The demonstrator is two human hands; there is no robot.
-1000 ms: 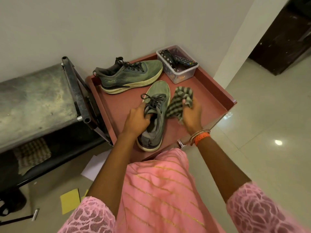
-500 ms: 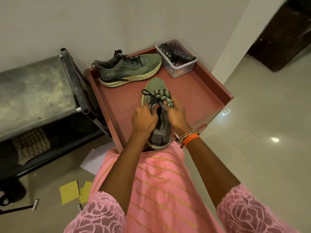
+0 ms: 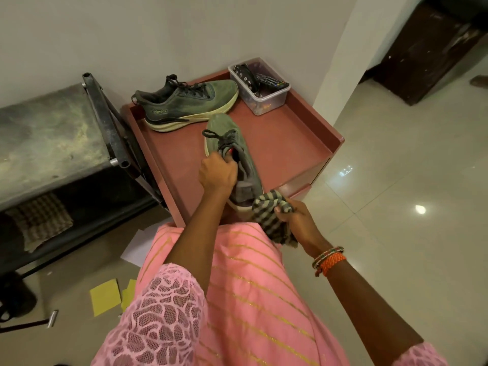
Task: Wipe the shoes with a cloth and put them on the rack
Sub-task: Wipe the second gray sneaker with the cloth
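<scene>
Near shoe [image 3: 232, 157] lies mid-rack [image 3: 298, 143], heel at front edge. Left hand [image 3: 217, 173] grips its collar. Right hand [image 3: 295, 220] clutches cloth [image 3: 269, 215] against heel. Second shoe [image 3: 184, 104] along back edge, box [image 3: 260, 87] in back right corner.

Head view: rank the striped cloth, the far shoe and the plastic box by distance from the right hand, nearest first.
1. Striped cloth, gripped in the right hand at the tray's near edge.
2. Far shoe, at the tray's back left.
3. Plastic box, back right corner.

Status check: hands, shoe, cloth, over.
Left hand grips near shoe at its collar. Right hand holds striped cloth at the heel. Second shoe behind, nothing blocking.
</scene>
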